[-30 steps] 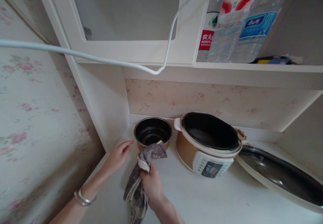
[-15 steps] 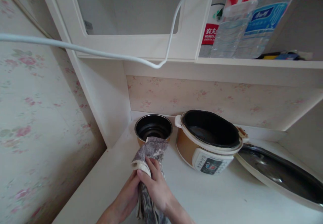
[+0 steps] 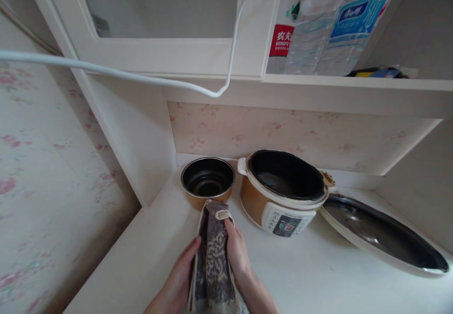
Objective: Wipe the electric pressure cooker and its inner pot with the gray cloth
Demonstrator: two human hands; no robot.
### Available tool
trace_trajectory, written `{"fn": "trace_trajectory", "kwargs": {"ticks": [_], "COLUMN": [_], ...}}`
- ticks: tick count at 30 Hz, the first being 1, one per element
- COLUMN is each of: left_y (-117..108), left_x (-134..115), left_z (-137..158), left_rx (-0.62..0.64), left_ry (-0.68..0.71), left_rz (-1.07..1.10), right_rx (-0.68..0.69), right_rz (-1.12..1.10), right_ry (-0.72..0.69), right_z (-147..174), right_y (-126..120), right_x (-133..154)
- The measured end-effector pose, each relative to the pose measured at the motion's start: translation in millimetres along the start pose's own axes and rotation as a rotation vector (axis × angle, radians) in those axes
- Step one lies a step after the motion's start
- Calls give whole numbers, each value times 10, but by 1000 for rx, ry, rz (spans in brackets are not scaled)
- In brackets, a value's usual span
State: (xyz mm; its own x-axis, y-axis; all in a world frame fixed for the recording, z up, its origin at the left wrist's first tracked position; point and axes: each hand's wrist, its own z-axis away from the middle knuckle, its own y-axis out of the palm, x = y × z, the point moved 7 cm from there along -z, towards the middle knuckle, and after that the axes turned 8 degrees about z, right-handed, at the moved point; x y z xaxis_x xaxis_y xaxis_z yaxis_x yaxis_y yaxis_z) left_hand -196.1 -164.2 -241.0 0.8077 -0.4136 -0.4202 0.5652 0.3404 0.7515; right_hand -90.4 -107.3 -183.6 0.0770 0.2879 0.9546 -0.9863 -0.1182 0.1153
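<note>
A grey-brown patterned towel (image 3: 216,252) hangs folded between my two hands, low in the middle of the view. My left hand (image 3: 184,269) grips its left edge, while my right hand (image 3: 238,252) holds the right edge close to a pale hem. Just beyond the towel's upper end stands a round pot (image 3: 208,179) with a black inside and a golden-brown outside. To the right of it is a cooker (image 3: 283,196) with its lid off, showing a black inner bowl and a front control panel. The towel's lower end runs out of view.
On the white counter (image 3: 304,271), a big oval lid (image 3: 382,234) leans at the cooker's right. A white cable (image 3: 141,76) crosses in front of the overhead cabinet (image 3: 159,57). Plastic bottles (image 3: 318,31) stand on the open shelf. Flowered wallpaper (image 3: 53,201) covers the left wall.
My hands have moved apart to the towel's two sides, and the towel now hangs straighter and longer. Its end has dropped away from the pot's rim. The view has shifted slightly.
</note>
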Motion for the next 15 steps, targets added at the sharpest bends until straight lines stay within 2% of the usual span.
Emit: {"fn": "trace_trajectory", "kwargs": {"ticks": [5,11,13,15], "left_y": [-182,-313,-294,-226], "left_x": [32,-97,-82,-4], "left_z": [-30,59,128,179], "left_rx": [-100,-183,-192,-163], "left_ry": [17,121,108,30], "left_rz": [-67,-40,-7,36], "right_rx": [-89,-255,-245,-196], "right_rz": [32,96,116,153], "right_ry": [-7,-94,-110,-134], "right_z": [-37,-15,5,31], "right_y": [-169,-594,-627,-528], "right_x": [51,287,354,388]}}
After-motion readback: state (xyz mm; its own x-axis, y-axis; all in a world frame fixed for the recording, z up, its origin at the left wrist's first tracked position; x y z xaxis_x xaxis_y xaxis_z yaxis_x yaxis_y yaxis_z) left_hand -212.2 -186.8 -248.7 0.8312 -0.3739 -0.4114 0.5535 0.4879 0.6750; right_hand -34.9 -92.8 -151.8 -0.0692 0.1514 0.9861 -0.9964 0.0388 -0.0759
